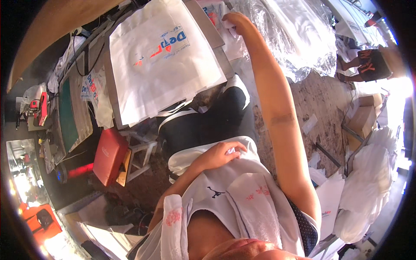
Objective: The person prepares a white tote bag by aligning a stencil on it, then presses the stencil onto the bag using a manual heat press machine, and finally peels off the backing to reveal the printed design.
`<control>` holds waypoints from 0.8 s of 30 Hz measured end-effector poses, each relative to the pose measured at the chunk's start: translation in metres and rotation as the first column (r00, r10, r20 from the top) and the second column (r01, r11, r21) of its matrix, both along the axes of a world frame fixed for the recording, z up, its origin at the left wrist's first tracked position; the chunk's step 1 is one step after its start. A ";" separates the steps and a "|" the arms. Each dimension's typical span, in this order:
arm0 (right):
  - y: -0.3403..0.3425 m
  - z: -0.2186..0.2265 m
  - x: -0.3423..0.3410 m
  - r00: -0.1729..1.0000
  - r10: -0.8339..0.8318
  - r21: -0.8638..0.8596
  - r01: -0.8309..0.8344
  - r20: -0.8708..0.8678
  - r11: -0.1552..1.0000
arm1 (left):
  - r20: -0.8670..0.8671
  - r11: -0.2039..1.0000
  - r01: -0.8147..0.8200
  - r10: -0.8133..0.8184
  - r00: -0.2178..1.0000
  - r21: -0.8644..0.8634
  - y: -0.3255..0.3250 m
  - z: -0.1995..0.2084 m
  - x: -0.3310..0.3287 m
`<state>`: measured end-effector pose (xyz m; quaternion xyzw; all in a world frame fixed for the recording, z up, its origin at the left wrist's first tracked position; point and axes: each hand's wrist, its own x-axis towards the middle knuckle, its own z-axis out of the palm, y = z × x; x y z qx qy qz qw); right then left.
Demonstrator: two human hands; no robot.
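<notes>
My right hand [236, 19] is stretched far out to the top of the view. Its fingers close on the edge of a white fabric piece [232, 37] lying beside a stack of white printed bags [164, 56] on a work table [203, 19]. My left hand [223, 154] rests in my lap with its fingers curled into a fold of my white shirt [242, 182]. A white towel with pink print [255, 208] hangs around my neck. My leg in dark trousers [208, 123] shows below the table.
A crinkled silver plastic sheet [294, 39] covers the area right of the table. A red padded stool [108, 156] stands to the left, near a green mat [67, 112]. White bag piles [368, 182] and a cardboard box [364, 117] sit right. Another person's legs [368, 65] are far right.
</notes>
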<state>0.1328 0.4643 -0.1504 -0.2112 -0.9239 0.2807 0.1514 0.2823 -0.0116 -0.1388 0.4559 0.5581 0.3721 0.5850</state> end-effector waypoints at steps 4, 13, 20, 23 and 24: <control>0.029 -0.003 0.023 0.999 0.034 -0.355 -0.020 0.032 0.934 | 0.006 0.999 0.038 -0.038 0.999 -0.026 0.003 0.009 -0.004; -0.001 0.024 0.030 0.927 -0.355 -0.694 0.176 -0.123 0.698 | 0.043 1.000 0.009 -0.009 0.999 0.010 -0.002 -0.003 -0.006; -0.016 0.090 0.091 0.768 -0.342 -0.624 -0.094 -0.541 0.776 | 0.111 0.989 -0.118 0.108 0.988 0.086 -0.007 0.036 -0.030; -0.123 0.163 0.136 0.693 -0.395 -0.592 -0.057 -0.603 0.804 | 0.166 0.942 -0.268 0.237 0.957 0.203 -0.014 0.079 -0.048; -0.156 0.183 0.151 0.705 -0.328 -0.546 -0.101 -0.629 0.831 | 0.177 0.908 -0.321 0.281 0.943 0.268 -0.017 0.090 -0.054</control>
